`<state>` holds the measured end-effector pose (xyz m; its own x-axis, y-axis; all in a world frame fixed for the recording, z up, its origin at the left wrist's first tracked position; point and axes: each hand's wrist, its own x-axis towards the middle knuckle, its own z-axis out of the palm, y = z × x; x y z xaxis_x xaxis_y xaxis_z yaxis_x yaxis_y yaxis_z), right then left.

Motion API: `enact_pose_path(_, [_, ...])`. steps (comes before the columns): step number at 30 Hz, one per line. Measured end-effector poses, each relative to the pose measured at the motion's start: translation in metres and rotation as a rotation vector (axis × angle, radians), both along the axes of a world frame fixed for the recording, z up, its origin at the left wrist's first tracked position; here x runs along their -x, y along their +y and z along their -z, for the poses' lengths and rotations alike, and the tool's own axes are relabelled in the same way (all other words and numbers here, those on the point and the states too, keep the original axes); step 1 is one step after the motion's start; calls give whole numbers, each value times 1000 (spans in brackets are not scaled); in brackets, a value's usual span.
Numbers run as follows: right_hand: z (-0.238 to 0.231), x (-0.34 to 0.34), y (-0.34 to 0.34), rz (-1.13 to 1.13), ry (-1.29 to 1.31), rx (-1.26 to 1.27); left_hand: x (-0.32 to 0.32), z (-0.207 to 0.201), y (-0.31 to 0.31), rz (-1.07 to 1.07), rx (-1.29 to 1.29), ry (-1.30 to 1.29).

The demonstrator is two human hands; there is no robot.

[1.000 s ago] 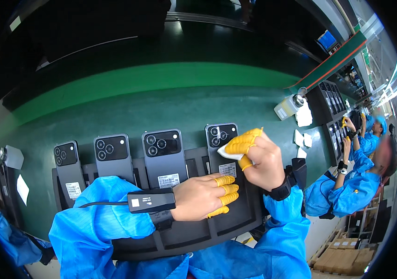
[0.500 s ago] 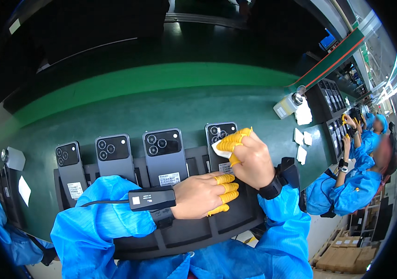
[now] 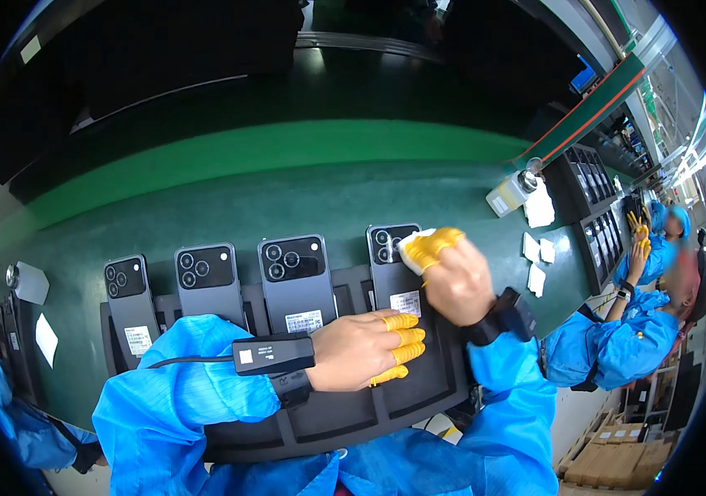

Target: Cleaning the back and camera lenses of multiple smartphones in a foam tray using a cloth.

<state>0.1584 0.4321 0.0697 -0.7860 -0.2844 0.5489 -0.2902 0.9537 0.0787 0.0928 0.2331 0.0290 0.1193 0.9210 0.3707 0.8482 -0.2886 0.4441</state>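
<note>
Four dark grey smartphones lie in a row, backs up, their lower ends over a black compartment tray (image 3: 320, 420). My left hand (image 3: 361, 351), with yellow finger cots, rests flat with fingers stretched across the lower end of the rightmost smartphone (image 3: 390, 281). In my right hand (image 3: 459, 285), also in yellow finger cots, a folded white wipe (image 3: 410, 253) is pinched against that phone's upper right edge, beside its camera block. The other smartphones, a third one (image 3: 295, 289), a second one (image 3: 208, 285) and a leftmost one (image 3: 127, 302), each carry round lenses.
A bottle with a metal top (image 3: 508, 194) stands at the right beside a stack of white wipes (image 3: 540, 205), with several loose wipes nearer. Another bottle (image 3: 28, 283) and a white sheet (image 3: 45, 341) are at the left. Co-workers in blue (image 3: 634, 331) sit by trays (image 3: 597, 248) of phones.
My right hand has slid the wipe rightward, from across the rightmost phone's camera block to its edge, uncovering more of its back and label. My left hand stays put.
</note>
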Motion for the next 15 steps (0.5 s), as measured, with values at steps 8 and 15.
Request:
enact_pose_path(8, [-11,-6,14,81,27,125,-1,-2,3,-3,-1,34])
enact_pose_path(15, [1,15,24,-46,56,52,2,-1,2,3,-10,-33])
